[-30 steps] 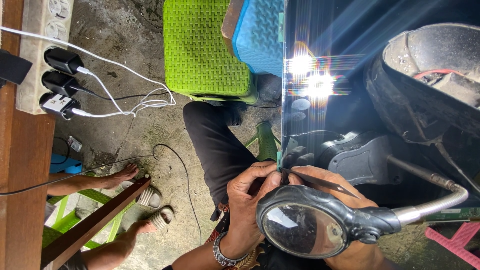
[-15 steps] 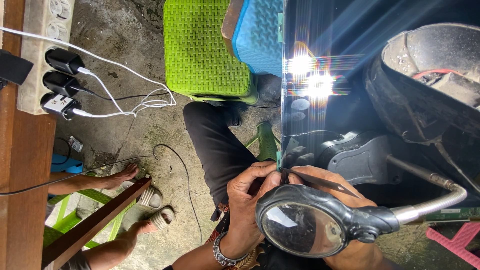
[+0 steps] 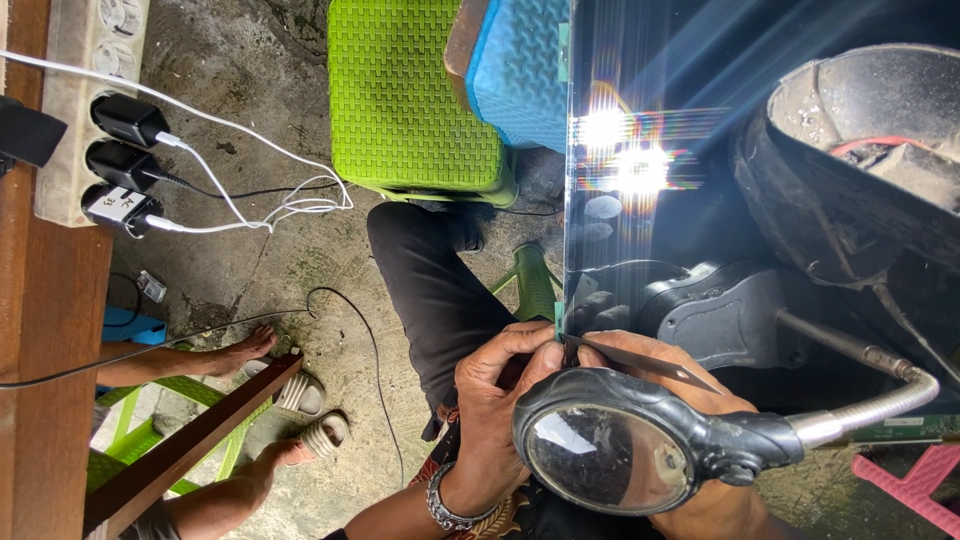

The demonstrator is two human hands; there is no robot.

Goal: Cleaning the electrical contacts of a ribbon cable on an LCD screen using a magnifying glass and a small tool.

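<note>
Thin metal blade [image 3: 640,362] held over a dark glass panel [image 3: 660,90].
Left hand [image 3: 500,385] and right hand [image 3: 660,365] both pinch it behind a round black magnifier [image 3: 610,455].

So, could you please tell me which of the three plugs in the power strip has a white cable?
The lowest plug, the one with a pale label on its face; the two plugs above it are plain black, and the middle one trails a black cable.

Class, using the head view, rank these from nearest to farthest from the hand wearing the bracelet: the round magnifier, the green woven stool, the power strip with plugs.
From the braceleted hand:
1. Round magnifier, right beside it, overlapping the fingers.
2. Green woven stool, above it in the picture.
3. Power strip, far at the upper left edge.
</note>
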